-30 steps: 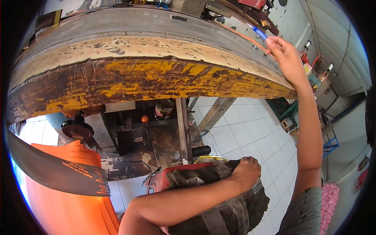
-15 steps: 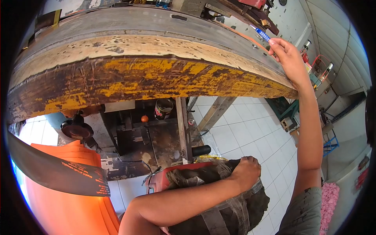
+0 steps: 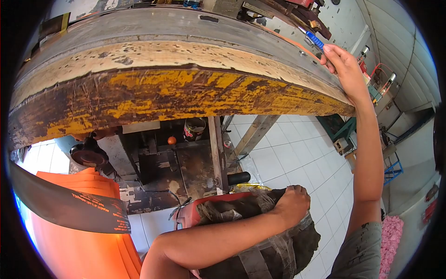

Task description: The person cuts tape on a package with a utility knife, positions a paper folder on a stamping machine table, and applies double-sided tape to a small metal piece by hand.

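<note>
My right hand [image 3: 343,67] is raised over the right end of the workbench [image 3: 153,23], fingers closed in a pinch. It holds a slim blue tool [image 3: 315,40] with a ribbed grip and a silvery tip pointing up and left; its exact kind is unclear. Below the bench, my left hand [image 3: 292,203] rests on a dark taped pad [image 3: 253,258] wrapped in strips of clear tape. Its fingers curl at the pad's far edge, their tips hidden. A red piece [image 3: 188,215] shows at the pad's left side.
The bench's thick front edge [image 3: 186,95] has worn yellow paint. Orange sheets [image 3: 79,232] and a grey printed sheet [image 3: 69,202] stand at left. Underneath are a can [image 3: 194,129], a small orange ball [image 3: 172,140] and a wooden leg [image 3: 255,135]. Machine parts [image 3: 302,18] sit behind.
My right hand has shifted slightly right and down, and the blue tool has turned a little, showing its ribbed grip. My left hand stays where it was.
</note>
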`<state>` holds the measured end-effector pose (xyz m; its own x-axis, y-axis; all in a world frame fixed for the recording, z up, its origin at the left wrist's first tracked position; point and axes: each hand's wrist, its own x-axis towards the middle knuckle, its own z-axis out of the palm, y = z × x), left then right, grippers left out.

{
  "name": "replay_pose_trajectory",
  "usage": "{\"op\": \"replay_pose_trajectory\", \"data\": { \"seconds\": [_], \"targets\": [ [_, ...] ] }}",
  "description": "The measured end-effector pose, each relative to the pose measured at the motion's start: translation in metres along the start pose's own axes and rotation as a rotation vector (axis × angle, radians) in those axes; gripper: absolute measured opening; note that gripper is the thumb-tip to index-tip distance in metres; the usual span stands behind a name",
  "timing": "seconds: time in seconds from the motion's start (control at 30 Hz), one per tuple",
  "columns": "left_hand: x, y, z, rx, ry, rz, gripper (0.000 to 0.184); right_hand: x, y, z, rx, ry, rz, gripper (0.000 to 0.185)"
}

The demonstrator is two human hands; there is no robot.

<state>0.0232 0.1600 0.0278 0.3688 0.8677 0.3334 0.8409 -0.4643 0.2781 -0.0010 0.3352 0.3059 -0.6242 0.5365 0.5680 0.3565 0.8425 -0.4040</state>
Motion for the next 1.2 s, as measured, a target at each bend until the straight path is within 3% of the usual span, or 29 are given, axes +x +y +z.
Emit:
{"op": "replay_pose_trajectory", "data": {
  "seconds": [0.33,0.43,0.53,0.63,0.73,0.83,0.93,1.03,1.2],
  "targets": [
    [0.001,-0.002,0.003,-0.029,-0.016,0.0,0.042,0.002,0.006,-0.001,-0.008,-0.04,-0.007,0.037],
    [0.001,-0.001,-0.001,-0.024,-0.035,0.001,0.042,-0.001,0.003,0.0,0.039,-0.093,-0.101,0.038],
    [0.0,-0.001,0.0,-0.019,-0.029,0.002,0.042,0.004,0.011,-0.003,-0.016,-0.031,0.041,0.038],
    [0.001,-0.002,0.001,-0.023,-0.004,0.009,0.042,0.0,0.007,-0.002,0.016,-0.064,-0.087,0.039],
    [0.0,-0.002,0.0,-0.026,-0.01,0.012,0.043,-0.001,0.008,-0.005,0.042,-0.057,-0.078,0.04],
    [0.001,-0.003,0.0,-0.038,-0.011,0.013,0.043,0.006,0.018,-0.016,-0.163,0.021,0.151,0.04],
    [0.001,-0.003,0.001,-0.02,-0.007,0.023,0.043,0.004,0.022,-0.007,-0.035,-0.014,-0.007,0.039],
    [-0.001,-0.002,0.001,-0.032,-0.001,0.02,0.043,0.01,0.026,-0.011,-0.057,-0.015,0.057,0.038],
    [0.0,-0.004,-0.001,-0.053,-0.007,0.017,0.042,0.017,0.029,-0.01,-0.021,-0.081,-0.02,0.039]
  ]
}}
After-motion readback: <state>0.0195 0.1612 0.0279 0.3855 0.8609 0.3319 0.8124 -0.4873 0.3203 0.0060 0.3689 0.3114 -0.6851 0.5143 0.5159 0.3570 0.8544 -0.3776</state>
